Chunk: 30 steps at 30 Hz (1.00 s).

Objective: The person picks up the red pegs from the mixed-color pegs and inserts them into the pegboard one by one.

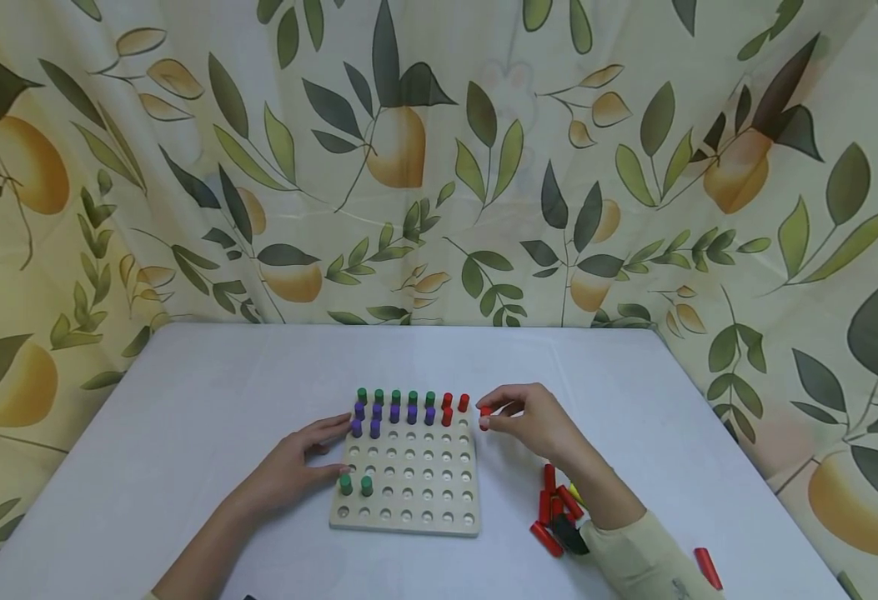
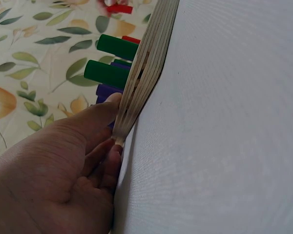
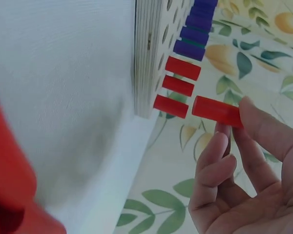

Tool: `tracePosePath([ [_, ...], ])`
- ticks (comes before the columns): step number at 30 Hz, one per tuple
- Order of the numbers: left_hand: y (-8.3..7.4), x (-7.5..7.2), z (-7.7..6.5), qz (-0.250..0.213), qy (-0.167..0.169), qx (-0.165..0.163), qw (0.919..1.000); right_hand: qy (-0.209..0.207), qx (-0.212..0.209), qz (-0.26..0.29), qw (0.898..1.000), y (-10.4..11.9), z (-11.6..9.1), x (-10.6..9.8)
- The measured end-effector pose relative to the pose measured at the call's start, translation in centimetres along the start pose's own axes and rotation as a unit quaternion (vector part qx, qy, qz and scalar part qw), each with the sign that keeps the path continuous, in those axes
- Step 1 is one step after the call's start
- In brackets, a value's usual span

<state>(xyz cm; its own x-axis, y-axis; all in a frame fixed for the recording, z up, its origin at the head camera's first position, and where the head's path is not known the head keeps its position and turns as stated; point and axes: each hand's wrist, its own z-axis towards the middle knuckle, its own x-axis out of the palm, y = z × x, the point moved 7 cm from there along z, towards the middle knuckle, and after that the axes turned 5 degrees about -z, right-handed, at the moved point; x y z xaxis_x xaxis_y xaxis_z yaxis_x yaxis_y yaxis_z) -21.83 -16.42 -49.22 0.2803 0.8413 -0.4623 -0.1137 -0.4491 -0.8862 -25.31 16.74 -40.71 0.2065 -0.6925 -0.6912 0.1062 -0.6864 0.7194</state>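
Observation:
A pale wooden pegboard (image 1: 401, 527) lies on the table with rows of round holes. Green pegs (image 1: 413, 397) and two red ones fill its back row; purple pegs (image 1: 395, 413) and a red peg (image 1: 447, 415) stand just in front. Two more green pegs (image 1: 367, 486) are near the front left corner. My left hand (image 1: 299, 462) holds the board's left edge, thumb by those green pegs. With thumb and fingertips, my right hand (image 1: 539, 421) pinches a red peg (image 3: 216, 110) just off the board's right edge, near the second row.
Loose red pegs (image 1: 546, 539) lie in a pile below my right forearm, with a yellow piece (image 1: 576, 493) and a black object (image 1: 569, 534) among them. Another red peg (image 1: 708, 568) lies apart at the right. A leaf-and-fruit patterned curtain (image 1: 439, 250) hangs behind the white table (image 1: 258, 375).

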Motion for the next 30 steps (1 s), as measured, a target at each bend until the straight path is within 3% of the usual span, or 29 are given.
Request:
tracePosePath([
  [10, 0.0, -0.1, 0.0, 0.002, 0.004, 0.006, 1.0, -0.004, 0.016, 0.017, 1.0, 0.1, 1.7, 1.5],
  [30, 0.0, -0.1, 0.1, -0.007, 0.003, 0.003, 1.0, -0.002, 0.034, -0.003, 0.999, 0.0, 2.6, 2.8],
])
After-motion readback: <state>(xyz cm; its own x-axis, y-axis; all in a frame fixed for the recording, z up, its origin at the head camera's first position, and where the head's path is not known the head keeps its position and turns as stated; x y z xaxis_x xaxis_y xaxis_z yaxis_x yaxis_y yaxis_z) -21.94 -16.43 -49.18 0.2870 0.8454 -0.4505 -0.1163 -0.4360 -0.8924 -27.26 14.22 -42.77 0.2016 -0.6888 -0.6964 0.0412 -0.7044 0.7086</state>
